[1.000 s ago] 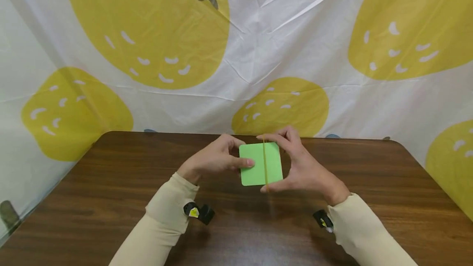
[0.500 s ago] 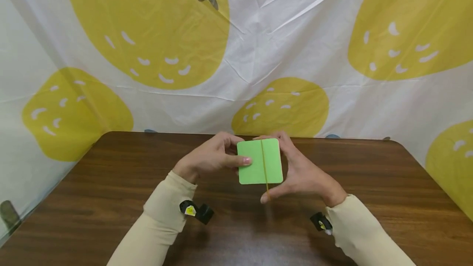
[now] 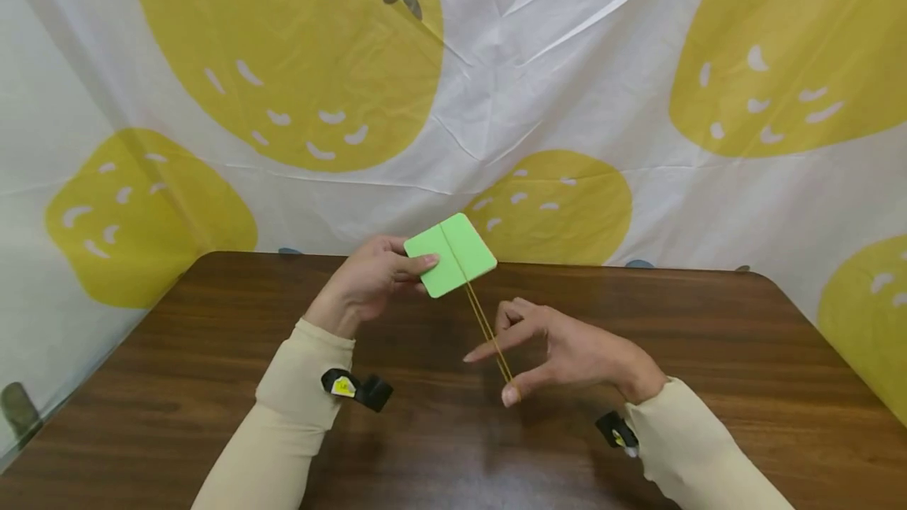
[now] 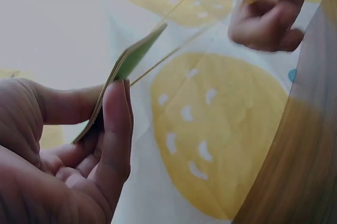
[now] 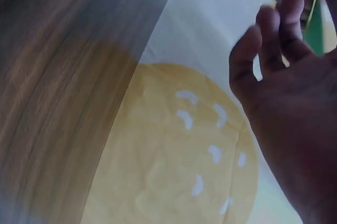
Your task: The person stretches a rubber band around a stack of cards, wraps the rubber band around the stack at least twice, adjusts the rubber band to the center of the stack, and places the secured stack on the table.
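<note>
My left hand (image 3: 368, 278) pinches a thin stack of light green square cards (image 3: 460, 258) with rounded corners, thumb on the front face and fingers behind. In the left wrist view the stack (image 4: 124, 69) shows edge-on and tilted. A yellow rubber band (image 3: 484, 321) crosses the green face and stretches in two strands down to my right hand (image 3: 574, 352). My right thumb is hooked in the band's lower end, and the index finger lies at the strands. In the right wrist view, part of the band (image 5: 314, 8) shows beyond the fingers.
Both hands are above a dark brown wooden table (image 3: 227, 384). A white cloth (image 3: 340, 211) with large yellow fruit shapes hangs behind its far edge. A small black camera mount is on each wrist, left (image 3: 357, 389) and right (image 3: 618, 431).
The green stack has moved up and left and turned in my left hand. My right hand has dropped away from it, drawing the rubber band out into a long loop.
</note>
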The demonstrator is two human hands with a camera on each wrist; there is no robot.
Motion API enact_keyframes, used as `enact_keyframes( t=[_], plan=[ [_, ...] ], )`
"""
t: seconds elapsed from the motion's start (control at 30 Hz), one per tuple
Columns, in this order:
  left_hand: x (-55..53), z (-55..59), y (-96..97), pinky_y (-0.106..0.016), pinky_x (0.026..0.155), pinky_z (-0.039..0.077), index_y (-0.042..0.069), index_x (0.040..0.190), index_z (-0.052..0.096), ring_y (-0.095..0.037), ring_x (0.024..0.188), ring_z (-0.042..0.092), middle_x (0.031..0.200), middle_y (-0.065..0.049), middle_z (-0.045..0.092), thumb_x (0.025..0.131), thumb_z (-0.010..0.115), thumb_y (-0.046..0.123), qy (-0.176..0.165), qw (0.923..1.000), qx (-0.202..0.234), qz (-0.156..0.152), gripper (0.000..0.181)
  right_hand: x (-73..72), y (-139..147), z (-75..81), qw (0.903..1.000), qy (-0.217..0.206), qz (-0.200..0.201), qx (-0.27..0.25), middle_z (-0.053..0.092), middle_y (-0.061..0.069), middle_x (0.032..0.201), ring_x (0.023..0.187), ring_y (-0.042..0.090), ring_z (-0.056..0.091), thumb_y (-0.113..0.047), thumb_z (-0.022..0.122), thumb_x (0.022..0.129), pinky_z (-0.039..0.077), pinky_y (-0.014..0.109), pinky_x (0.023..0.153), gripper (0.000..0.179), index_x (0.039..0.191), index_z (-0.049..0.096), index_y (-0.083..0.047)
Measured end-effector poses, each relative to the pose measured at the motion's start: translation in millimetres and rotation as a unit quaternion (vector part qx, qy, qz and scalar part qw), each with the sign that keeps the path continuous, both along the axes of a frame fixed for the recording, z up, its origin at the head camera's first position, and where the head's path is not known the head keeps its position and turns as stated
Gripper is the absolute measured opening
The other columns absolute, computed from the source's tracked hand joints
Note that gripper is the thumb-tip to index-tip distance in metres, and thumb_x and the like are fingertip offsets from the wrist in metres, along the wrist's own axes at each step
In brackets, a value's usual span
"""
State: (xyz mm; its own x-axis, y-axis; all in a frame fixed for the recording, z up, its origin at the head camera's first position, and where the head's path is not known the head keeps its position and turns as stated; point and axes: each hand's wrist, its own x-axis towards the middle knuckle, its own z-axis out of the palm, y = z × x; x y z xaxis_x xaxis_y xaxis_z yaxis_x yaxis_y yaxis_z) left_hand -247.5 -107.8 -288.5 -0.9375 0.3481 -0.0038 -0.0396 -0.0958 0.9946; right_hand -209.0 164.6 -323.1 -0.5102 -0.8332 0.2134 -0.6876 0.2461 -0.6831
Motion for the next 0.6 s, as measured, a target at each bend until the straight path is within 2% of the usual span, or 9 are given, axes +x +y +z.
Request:
enact_keyframes(
  t=[0.1, 0.2, 0.27, 0.33, 0.43, 0.53, 0.6],
  plan=[
    [-5.3, -3.2, -4.4, -0.026, 0.066, 0.054, -0.010, 0.100, 0.068, -0.011, 0.065, 0.066, 0.074, -0.001, 0.070, 0.099, 0.060, -0.001, -0.015, 0.9996, -0.001, 0.022, 0.011, 0.6, -1.4, 2.1, 0.9992, -0.023, 0.031, -0.013, 0.041, 0.005, 0.088, 0.084, 0.020, 0.044, -0.021, 0.084, 0.082, 0.042, 0.037, 0.073, 0.069, 0.146, 0.057, -0.027],
    [-8.5, -6.0, -5.5, -0.026, 0.066, 0.055, -0.010, 0.103, 0.067, -0.011, 0.066, 0.066, 0.076, -0.001, 0.069, 0.099, 0.061, -0.001, -0.027, 0.9981, 0.017, 0.052, 0.012, 1.5, -2.3, 3.2, 0.9983, -0.033, 0.035, -0.032, 0.045, 0.008, 0.092, 0.083, 0.023, 0.048, -0.018, 0.083, 0.086, 0.045, 0.038, 0.072, 0.093, 0.161, 0.030, -0.024],
    [-10.2, -7.5, -4.4, -0.024, 0.066, 0.055, -0.007, 0.100, 0.068, -0.010, 0.066, 0.065, 0.075, -0.001, 0.069, 0.099, 0.061, -0.002, -0.035, 0.9959, 0.038, 0.074, 0.009, 1.1, -3.2, 2.3, 0.9974, -0.028, 0.037, -0.054, 0.048, 0.008, 0.099, 0.084, 0.024, 0.051, -0.012, 0.081, 0.088, 0.048, 0.036, 0.074, 0.105, 0.165, 0.010, -0.022],
    [-11.1, -9.0, -2.1, -0.023, 0.064, 0.054, -0.003, 0.096, 0.068, -0.010, 0.065, 0.064, 0.074, -0.001, 0.068, 0.099, 0.061, -0.002, -0.034, 0.9929, 0.063, 0.094, 0.008, 0.8, -4.8, 1.4, 0.9966, -0.020, 0.031, -0.074, 0.049, 0.010, 0.103, 0.085, 0.023, 0.052, -0.004, 0.074, 0.092, 0.048, 0.034, 0.075, 0.109, 0.164, -0.006, -0.020],
    [-11.3, -11.4, 3.6, -0.023, 0.064, 0.055, -0.004, 0.097, 0.068, -0.009, 0.064, 0.065, 0.073, -0.001, 0.068, 0.098, 0.061, -0.004, -0.018, 0.9877, 0.101, 0.118, 0.007, -1.6, -7.0, -2.0, 0.9946, 0.009, 0.007, -0.103, 0.049, 0.010, 0.104, 0.081, 0.020, 0.050, 0.004, 0.058, 0.094, 0.047, 0.031, 0.073, 0.101, 0.162, -0.015, -0.017],
    [-10.0, -13.4, 10.5, -0.025, 0.064, 0.056, -0.011, 0.107, 0.067, -0.010, 0.064, 0.065, 0.075, -0.001, 0.069, 0.097, 0.063, -0.005, 0.017, 0.9820, 0.128, 0.138, 0.012, -4.3, -9.0, -4.7, 0.9922, 0.028, -0.016, -0.121, 0.049, 0.010, 0.103, 0.075, 0.019, 0.048, -0.027, 0.050, 0.107, 0.046, 0.030, 0.067, 0.083, 0.162, -0.010, -0.015],
    [-8.6, -14.3, 14.1, -0.026, 0.063, 0.056, -0.015, 0.114, 0.064, -0.011, 0.065, 0.066, 0.077, -0.001, 0.070, 0.096, 0.063, -0.006, 0.044, 0.9792, 0.140, 0.141, 0.020, -5.9, -10.1, -5.7, 0.9905, 0.032, -0.017, -0.132, 0.049, 0.010, 0.102, 0.072, 0.021, 0.048, -0.055, 0.040, 0.103, 0.045, 0.031, 0.064, 0.085, 0.164, -0.002, -0.014]
  ],
)
